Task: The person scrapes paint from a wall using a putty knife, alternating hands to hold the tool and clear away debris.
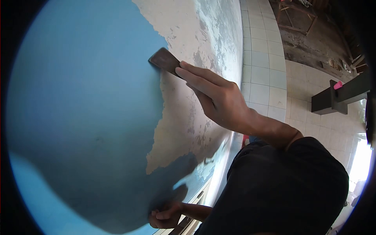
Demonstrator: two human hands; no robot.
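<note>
My right hand point(217, 92) is closed on the near end of a flat, dark brown scraper point(166, 60). The scraper's broad end lies against the painted wall point(90, 78), at the ragged border between blue paint and a bare beige patch point(178, 102). Fingers stretch along the tool, and the handle end is hidden in the grip. Low in the view, my left hand point(166, 215) is curled in shadow close to the blue wall. What it holds, if anything, is hidden by the bent fingers.
Pale tiles point(260, 72) run along the wall's edge. A dark pillar point(325, 100) with a pink cup point(338, 85) on its base stands at the right. A wooden frame point(295, 15) is at the upper right. Slatted trim point(192, 213) shows beside my left forearm.
</note>
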